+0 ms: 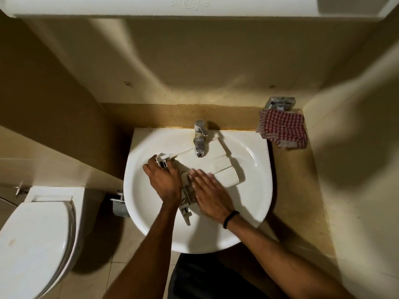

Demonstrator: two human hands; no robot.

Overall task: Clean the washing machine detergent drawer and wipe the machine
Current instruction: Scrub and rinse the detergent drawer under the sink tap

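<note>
Left hand [164, 182] grips white plastic drawer [216, 162]; right hand [210, 190] flat, wet, pressing it.

Both forearms are bare along their whole visible length, from the bottom edge of the view to the wrists. The right forearm [280, 251] carries a thin black band [231, 219] round the wrist (plain and narrow, like a hair tie or cord bracelet), just behind the right hand [212, 195], whose fingers have a wet sheen. The left hand [166, 182] and left forearm [138, 255] are likewise uncovered. Between the arms, at the bottom edge, shows a dark garment [194, 279], its cut too shadowed to tell.
</note>
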